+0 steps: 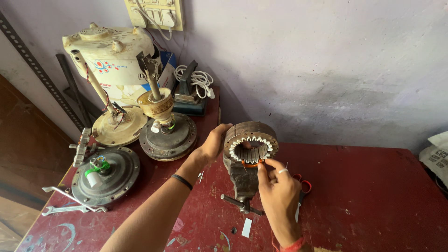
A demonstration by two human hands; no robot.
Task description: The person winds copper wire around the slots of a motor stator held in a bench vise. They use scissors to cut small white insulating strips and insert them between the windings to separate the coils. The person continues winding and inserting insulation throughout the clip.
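Spanning the whole lower view, a red-painted workbench (373,200) carries all items; its surface is scuffed and chipped. Well left of the fingers and up against the wall, a cream fan motor housing (109,56) stands with a down-rod leaning across it. Below it, three ceiling-fan motor bodies sit left of the left hand: a cream one (122,127), a dark one with a brass-coloured cap and shaft (169,135), and a grey one with a white capacitor and green wiring (106,172). A flat iron (189,93) with a coiled white cord lies behind them, well above the fingers.

Directly under both hands, a small bench vise (242,179) clamps a fan stator core (251,142), a ring of steel laminations with white slot insulation around its bore. The stator stands on edge, bore facing the camera, between the two hands.

Left hand (213,142): fingers wrapped narrowly around the stator's left rim, steadying it; a dark band sits on the wrist. Right hand (279,193): thumb and forefinger pinched together at the stator's lower bore, beside orange copper wire (251,164); whether the tips grip the wire cannot be told. A ring shows on one finger.

Red-handled scissors (303,185) lie just right of the right hand. Two spanners (65,200) lie far left of the fingers, at the bench edge.
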